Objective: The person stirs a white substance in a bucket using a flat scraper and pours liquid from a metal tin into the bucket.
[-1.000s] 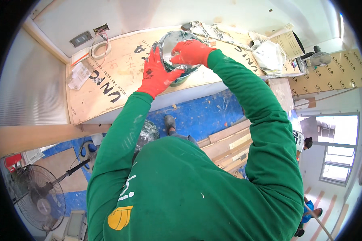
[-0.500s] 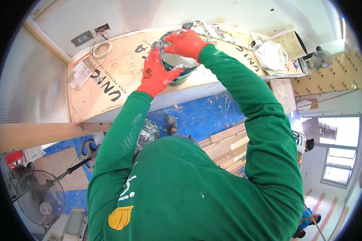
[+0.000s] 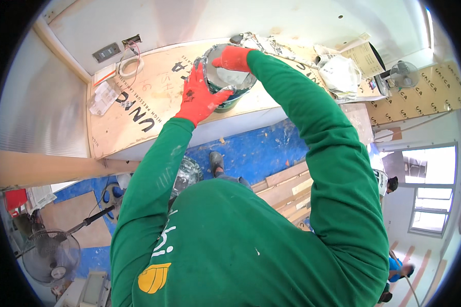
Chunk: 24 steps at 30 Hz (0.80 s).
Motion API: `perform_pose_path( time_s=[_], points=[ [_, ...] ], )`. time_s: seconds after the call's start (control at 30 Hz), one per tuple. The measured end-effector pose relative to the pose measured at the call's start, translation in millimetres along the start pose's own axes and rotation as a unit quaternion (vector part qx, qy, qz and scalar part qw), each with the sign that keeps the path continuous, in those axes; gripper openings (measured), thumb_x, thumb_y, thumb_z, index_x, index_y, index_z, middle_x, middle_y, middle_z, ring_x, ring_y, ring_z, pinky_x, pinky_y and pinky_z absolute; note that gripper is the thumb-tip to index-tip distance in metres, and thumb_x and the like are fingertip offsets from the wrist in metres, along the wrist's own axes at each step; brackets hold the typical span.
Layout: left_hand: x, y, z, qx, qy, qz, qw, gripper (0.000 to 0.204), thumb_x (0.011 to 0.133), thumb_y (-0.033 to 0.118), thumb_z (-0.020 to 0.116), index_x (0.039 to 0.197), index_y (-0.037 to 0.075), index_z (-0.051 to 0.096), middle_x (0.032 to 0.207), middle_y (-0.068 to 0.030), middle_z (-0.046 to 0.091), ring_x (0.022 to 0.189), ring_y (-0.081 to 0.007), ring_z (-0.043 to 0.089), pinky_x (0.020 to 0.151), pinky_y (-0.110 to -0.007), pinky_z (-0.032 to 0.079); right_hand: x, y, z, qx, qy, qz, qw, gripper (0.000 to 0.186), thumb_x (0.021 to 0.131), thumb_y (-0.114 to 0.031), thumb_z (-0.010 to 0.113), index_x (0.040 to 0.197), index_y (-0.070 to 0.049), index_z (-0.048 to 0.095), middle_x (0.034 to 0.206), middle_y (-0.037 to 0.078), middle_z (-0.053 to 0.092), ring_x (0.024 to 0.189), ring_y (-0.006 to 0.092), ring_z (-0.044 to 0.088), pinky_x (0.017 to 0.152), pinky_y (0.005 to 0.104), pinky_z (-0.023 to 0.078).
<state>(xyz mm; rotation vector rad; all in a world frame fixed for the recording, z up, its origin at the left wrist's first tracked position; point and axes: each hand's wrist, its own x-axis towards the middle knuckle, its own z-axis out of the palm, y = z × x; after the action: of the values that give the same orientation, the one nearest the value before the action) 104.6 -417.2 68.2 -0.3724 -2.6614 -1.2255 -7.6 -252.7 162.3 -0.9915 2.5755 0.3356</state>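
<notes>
A: Quick, L hand?
B: L hand (image 3: 196, 99), gloved, has the bucket (image 3: 226, 105) by its left side: fingers spread down the outside, thumb at the near rim. Looks a steady hold.
A: R hand?
B: R hand (image 3: 234, 58), also gloved, is in the bucket's mouth, far side. Fingertips mostly hidden, so no telling if it's pinching smth or how wide it is.
A: What's changed?
B: A sec ago it was over the mouth's middle, then up at the far-left rim; now it seems lower, inside, & more of the pale interior shows. L hand's abt the same. Prob means R hand's busy on the inner wall while L hand steadies.
A: Bucket vs grip?
B: Against L hand's fingers, around R hand's. Seems to stand on the bench (image 3: 112, 135), nr its front edge, approx mid-length.
A: Else?
B: Smeared cloth (image 3: 271, 45) along the bench's back edge, just past the bucket; tape roll (image 3: 122, 67) nr the back-left corner; white plastic bag (image 3: 339, 74) toward the right end.
</notes>
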Motion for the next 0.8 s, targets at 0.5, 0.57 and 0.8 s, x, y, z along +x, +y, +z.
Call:
perform_pose_path(
  time_s=[0.5, 0.57, 0.8],
  points=[
    [6, -2, 2, -0.033, -0.029, -0.001, 0.999, 0.125, 0.075, 0.068, 0.074, 0.157, -0.005, 0.016, 0.164, -0.025, 0.016, 0.152, -0.0383, 0.019, 0.124, -0.05, 0.013, -65, 37, -46, -0.044, 0.249, 0.071, 0.965, 0.035, 0.103, -0.025, 0.05, 0.135, -0.026, 0.064, 0.124, 0.013, 0.067, 0.112, 0.0313, 0.065, 0.096, 0.0375, 0.053],
    [5, -5, 2, -0.035, -0.027, 0.004, 0.999, 0.124, 0.075, 0.068, 0.074, 0.157, -0.005, 0.015, 0.164, -0.0248, 0.016, 0.152, -0.0381, 0.019, 0.124, -0.05, 0.012, -58, 14, -48, -0.019, 0.254, 0.099, 0.962, 0.037, 0.101, -0.035, 0.053, 0.134, -0.023, 0.065, 0.124, 0.013, 0.068, 0.114, 0.0304, 0.065, 0.097, 0.0386, 0.051],
    [4, -3, -2, -0.044, 0.005, 0.019, 0.999, 0.115, 0.075, 0.051, 0.083, 0.155, -0.005, 0.023, 0.157, -0.0263, 0.029, 0.145, -0.0385, 0.032, 0.119, -0.044, 0.03, -19, -31, -37, 0.074, 0.126, 0.114, 0.983, 0.054, 0.095, -0.055, 0.056, 0.132, -0.016, 0.065, 0.126, 0.011, 0.068, 0.116, 0.0303, 0.063, 0.101, 0.0403, 0.047]
  ],
)
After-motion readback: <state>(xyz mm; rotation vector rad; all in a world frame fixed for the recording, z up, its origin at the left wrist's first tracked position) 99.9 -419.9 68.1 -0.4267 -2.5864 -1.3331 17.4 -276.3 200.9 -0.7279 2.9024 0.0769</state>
